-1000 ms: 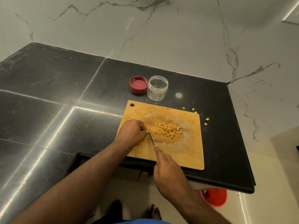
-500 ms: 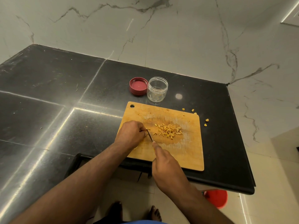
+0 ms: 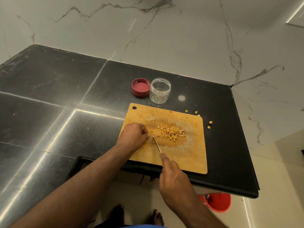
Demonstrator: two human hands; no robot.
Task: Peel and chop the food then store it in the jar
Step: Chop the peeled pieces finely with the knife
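A wooden cutting board lies on the black counter with a pile of chopped yellow food pieces at its middle. My right hand grips a knife, its blade tip down on the board just left of the pile. My left hand rests curled on the board's left edge, fingertips pinching a small bit of food at the blade. Behind the board stands a clear open jar, with its red lid upside down at its left.
A few stray yellow bits lie on the black counter right of the board. Marble walls close the back and right. A red bucket stands on the floor below the counter edge, near my bare feet.
The knife blade has shifted slightly left toward my left fingertips, with small chopping motion. The pile, jar and lid have not moved.
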